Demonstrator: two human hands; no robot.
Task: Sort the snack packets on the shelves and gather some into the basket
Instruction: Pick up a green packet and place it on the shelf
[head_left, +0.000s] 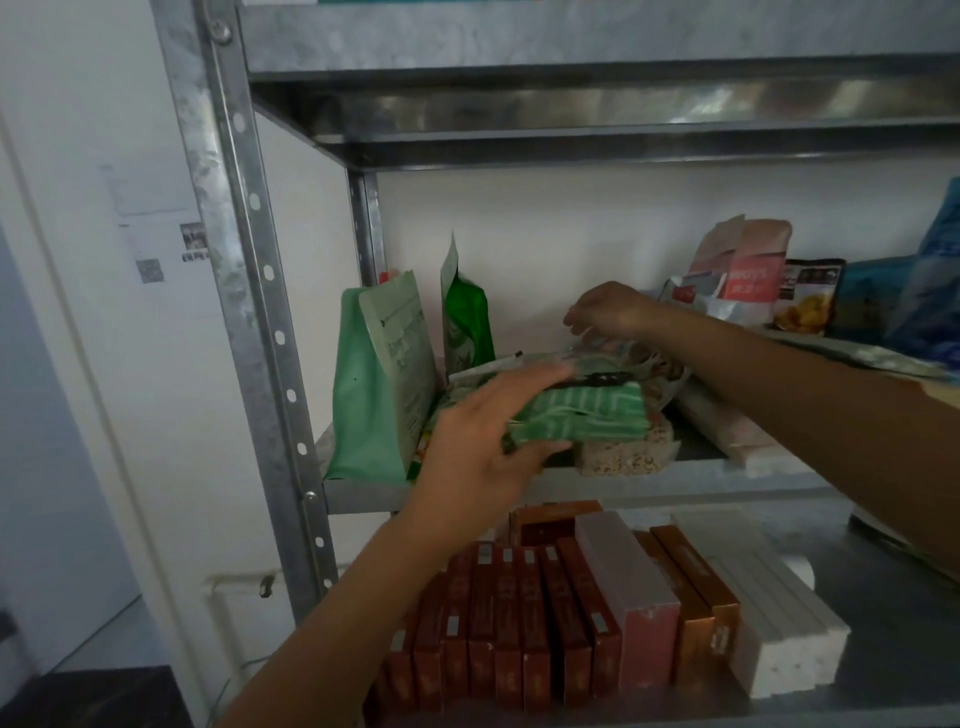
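Note:
A green striped snack packet lies on top of a small pile on the middle shelf. My left hand grips its left end, thumb underneath and fingers across the top. My right hand reaches over the pile from the right, its fingers pinching the top edge of a clear packet behind the green one. Under the pile lies a clear packet of grain. A tall pale green pouch stands at the shelf's left end, a darker green pouch behind it. No basket is in view.
Pink pouches, a dark packet with yellow snacks and blue bags fill the shelf's right side. The lower shelf holds upright brown boxes, a pink box and a white box. A steel upright stands left.

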